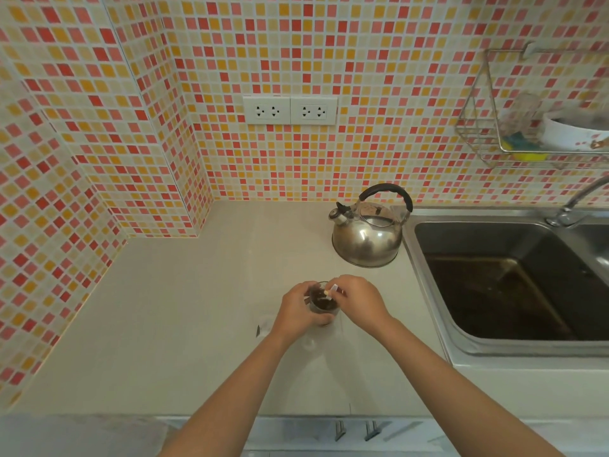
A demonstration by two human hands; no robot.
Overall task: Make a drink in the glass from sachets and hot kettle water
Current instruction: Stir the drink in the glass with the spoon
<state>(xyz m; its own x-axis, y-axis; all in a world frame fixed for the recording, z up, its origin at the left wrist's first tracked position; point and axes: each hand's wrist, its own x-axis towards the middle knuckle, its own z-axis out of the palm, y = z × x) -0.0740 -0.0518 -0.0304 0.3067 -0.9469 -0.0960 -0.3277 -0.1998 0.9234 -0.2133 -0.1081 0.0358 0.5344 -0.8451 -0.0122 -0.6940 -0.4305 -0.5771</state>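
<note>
Carefully: left hand fingers grip the glass steady; right hand fingers pinch the sachet, best tipped directly above its rim.

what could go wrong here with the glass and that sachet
The left hand wraps the glass, which already holds dark liquid; if that is hot, the grip may loosen and the glass could tip. The right hand pinches a small sachet just above the rim, so it might drop in or spill powder onto the counter. The glass is small and mostly hidden by both hands, so a knock seems possible.
</note>
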